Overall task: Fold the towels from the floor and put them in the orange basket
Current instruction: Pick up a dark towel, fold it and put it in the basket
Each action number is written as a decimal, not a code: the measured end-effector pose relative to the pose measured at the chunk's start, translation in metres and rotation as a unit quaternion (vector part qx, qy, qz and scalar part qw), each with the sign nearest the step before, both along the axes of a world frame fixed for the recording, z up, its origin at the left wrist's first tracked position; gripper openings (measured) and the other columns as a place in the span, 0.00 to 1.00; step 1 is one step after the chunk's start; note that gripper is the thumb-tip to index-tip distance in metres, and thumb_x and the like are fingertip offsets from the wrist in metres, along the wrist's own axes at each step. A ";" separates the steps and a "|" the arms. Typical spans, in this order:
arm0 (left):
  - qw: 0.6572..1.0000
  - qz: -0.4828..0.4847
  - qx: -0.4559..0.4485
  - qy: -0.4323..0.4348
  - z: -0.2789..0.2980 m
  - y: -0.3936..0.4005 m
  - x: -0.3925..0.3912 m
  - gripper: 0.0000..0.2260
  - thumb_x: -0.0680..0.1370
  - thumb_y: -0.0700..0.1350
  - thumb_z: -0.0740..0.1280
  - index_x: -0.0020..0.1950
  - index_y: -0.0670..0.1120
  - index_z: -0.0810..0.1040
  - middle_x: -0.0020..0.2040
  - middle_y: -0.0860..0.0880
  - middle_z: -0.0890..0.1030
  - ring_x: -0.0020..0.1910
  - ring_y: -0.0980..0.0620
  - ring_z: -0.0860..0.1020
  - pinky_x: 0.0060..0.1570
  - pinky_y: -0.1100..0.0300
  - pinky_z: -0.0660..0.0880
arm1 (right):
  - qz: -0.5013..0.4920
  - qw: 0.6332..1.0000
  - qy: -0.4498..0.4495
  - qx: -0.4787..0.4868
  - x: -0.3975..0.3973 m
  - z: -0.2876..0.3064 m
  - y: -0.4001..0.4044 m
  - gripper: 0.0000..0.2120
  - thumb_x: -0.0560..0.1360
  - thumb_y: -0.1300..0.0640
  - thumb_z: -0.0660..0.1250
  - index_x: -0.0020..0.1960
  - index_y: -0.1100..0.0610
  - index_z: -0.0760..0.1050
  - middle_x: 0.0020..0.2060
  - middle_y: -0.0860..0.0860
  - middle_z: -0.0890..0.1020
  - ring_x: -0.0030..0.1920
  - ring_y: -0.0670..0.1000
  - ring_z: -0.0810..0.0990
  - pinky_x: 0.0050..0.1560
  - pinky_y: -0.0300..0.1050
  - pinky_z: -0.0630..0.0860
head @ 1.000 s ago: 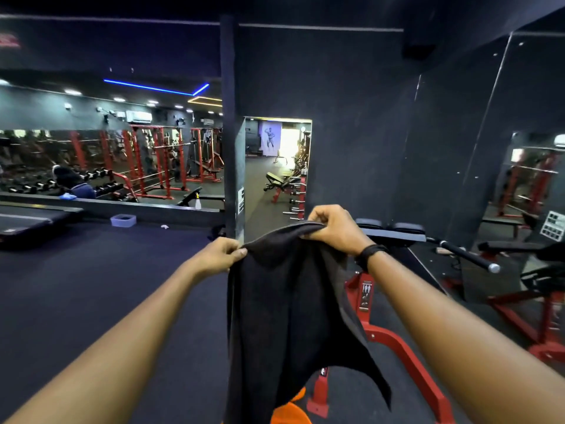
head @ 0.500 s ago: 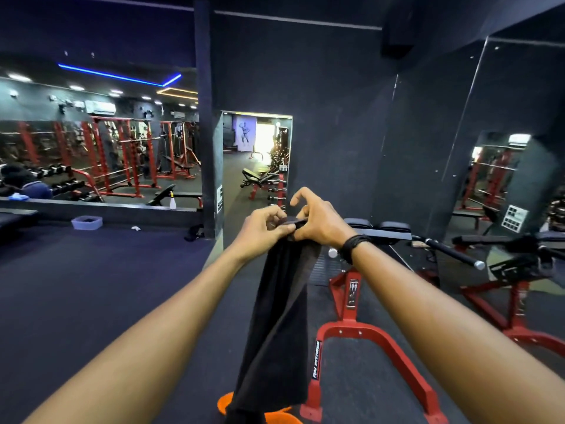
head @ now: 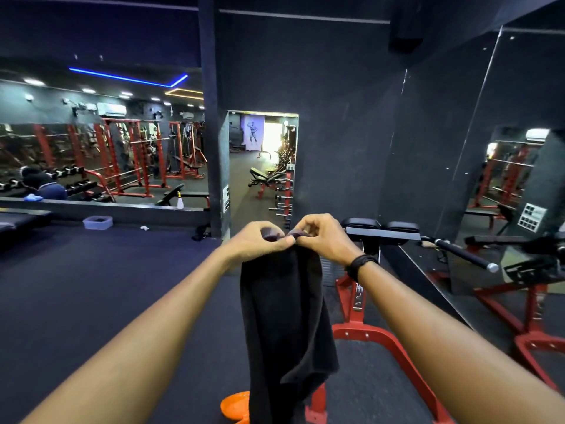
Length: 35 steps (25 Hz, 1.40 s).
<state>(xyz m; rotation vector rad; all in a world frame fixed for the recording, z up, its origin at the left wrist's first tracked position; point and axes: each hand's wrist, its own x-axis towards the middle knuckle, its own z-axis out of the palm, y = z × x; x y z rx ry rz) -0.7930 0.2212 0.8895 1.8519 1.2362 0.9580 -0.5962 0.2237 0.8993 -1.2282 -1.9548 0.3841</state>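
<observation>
At centre frame a dark towel (head: 286, 325) is held hanging lengthwise, its top corners pinched by the left hand (head: 260, 240) and right hand (head: 324, 237), grips touching. Corners should be matched before halving again. An orange basket (head: 234, 405) is seen at 6 o'clock, floor-level.

Operator body: bare forearms, one wrist accessory

We see two forearms, both bare from the lower frame edge to the hands, with no sleeve in view. The left hand (head: 258, 240) carries no ring, glove or strap that we can make out, and its wrist is bare. Just behind the right hand (head: 325, 237), the wrist carries a black wristband (head: 360, 264) that looks built of several thin cords or strands wrapped side by side; we cannot tell its material or fastening. No other worn item shows.
</observation>
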 end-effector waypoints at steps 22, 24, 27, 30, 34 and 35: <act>0.912 0.154 -0.131 -0.356 -0.008 0.039 0.013 0.10 0.79 0.48 0.66 0.48 0.41 0.75 0.43 0.43 0.79 0.41 0.49 0.77 0.43 0.59 0.77 | -0.039 0.962 0.210 -0.172 0.034 -0.039 0.021 0.07 0.75 0.55 0.69 0.46 0.52 0.71 0.48 0.60 0.78 0.35 0.54 0.76 0.20 0.37 0.64; 0.904 0.151 -0.132 -0.378 -0.013 0.034 0.029 0.08 0.80 0.44 0.64 0.41 0.44 0.75 0.32 0.47 0.79 0.33 0.52 0.76 0.33 0.62 0.76 | 0.020 0.948 0.262 -0.180 0.022 -0.032 0.022 0.06 0.77 0.60 0.66 0.43 0.54 0.72 0.41 0.63 0.78 0.28 0.48 0.73 0.20 0.37 0.67; 0.895 0.144 -0.111 -0.407 -0.022 0.026 0.046 0.07 0.79 0.39 0.66 0.40 0.45 0.77 0.27 0.52 0.80 0.25 0.57 0.78 0.28 0.66 0.76 | 0.122 0.898 0.327 -0.268 0.009 -0.017 0.014 0.06 0.79 0.64 0.61 0.46 0.60 0.76 0.30 0.54 0.80 0.27 0.44 0.79 0.29 0.36 0.78; 0.897 0.138 -0.102 -0.408 -0.027 0.024 0.053 0.08 0.80 0.41 0.64 0.43 0.46 0.80 0.34 0.50 0.82 0.30 0.56 0.79 0.31 0.64 0.77 | 0.148 0.870 0.362 -0.301 0.008 -0.014 0.015 0.07 0.76 0.72 0.62 0.50 0.65 0.77 0.36 0.55 0.84 0.37 0.48 0.85 0.40 0.39 0.81; 0.920 0.083 -0.091 -0.372 -0.037 0.020 0.057 0.09 0.81 0.43 0.61 0.51 0.43 0.81 0.42 0.49 0.81 0.39 0.55 0.77 0.35 0.69 0.74 | 0.115 0.929 0.275 -0.220 0.010 -0.020 0.013 0.10 0.70 0.75 0.69 0.46 0.63 0.77 0.34 0.54 0.85 0.36 0.48 0.84 0.43 0.40 0.82; 0.924 0.067 -0.092 -0.365 -0.039 0.019 0.058 0.10 0.82 0.43 0.61 0.53 0.42 0.80 0.42 0.49 0.81 0.41 0.55 0.77 0.37 0.69 0.75 | 0.082 0.950 0.240 -0.181 0.009 -0.022 0.014 0.08 0.69 0.72 0.72 0.43 0.61 0.77 0.32 0.53 0.84 0.33 0.48 0.84 0.40 0.41 0.82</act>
